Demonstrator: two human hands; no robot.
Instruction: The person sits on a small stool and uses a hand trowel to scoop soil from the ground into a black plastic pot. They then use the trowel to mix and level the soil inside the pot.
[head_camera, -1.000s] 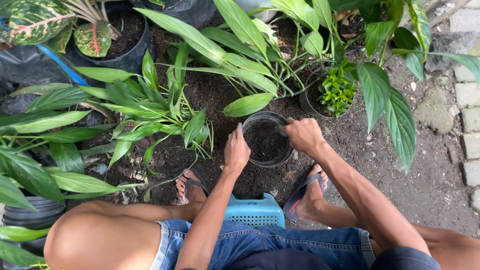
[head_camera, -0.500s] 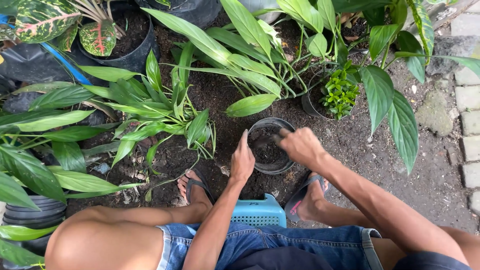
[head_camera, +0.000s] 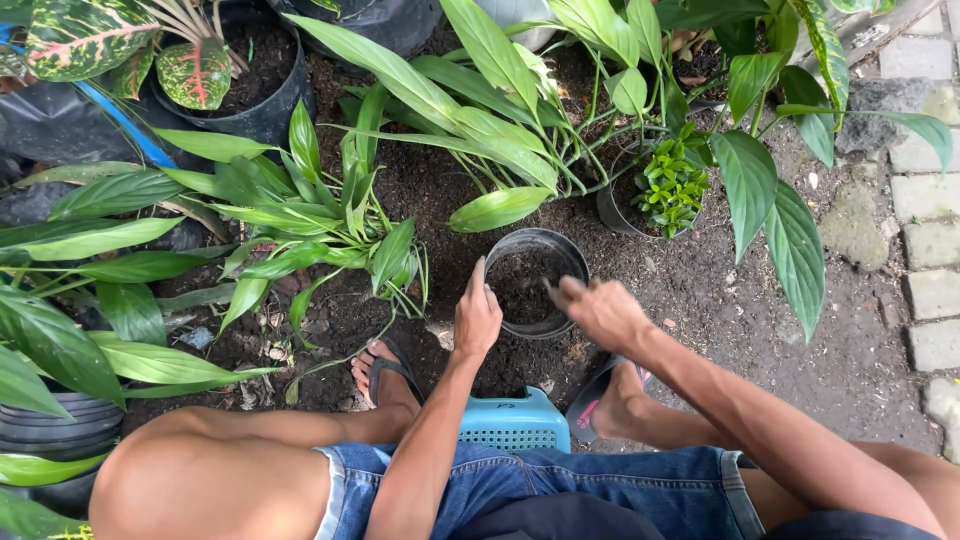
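Your left hand (head_camera: 477, 318) rests flat against the near left rim of the small black pot (head_camera: 565, 250), fingers straight and pressed together, pointing away from you; it steadies the wall without grasping it. Your right hand (head_camera: 600, 311) hovers over the near right rim of the same pot, fingers loosely curled with the tips drawn toward each other above the dark soil (head_camera: 525, 285) inside (whether they pinch any soil cannot be told, as the fingertips are blurred). The pot stands upright on bare earth directly ahead of you, between your two feet and slightly beyond them, partly filled with soil. Your left foot in a dark sandal (head_camera: 385, 375) is planted just to the left of the pot, and your right foot (head_camera: 620, 400) sits just behind it under your right forearm. A light blue plastic stool (head_camera: 510, 422) shows between your knees. Long green leaves of a low plant (head_camera: 320, 240) spread to the left of the pot, near your left hand but not touching it. A small bright green plant in its own pot (head_camera: 668, 185) stands beyond and to the right. Grey paving stones (head_camera: 925, 250) run along the right edge.
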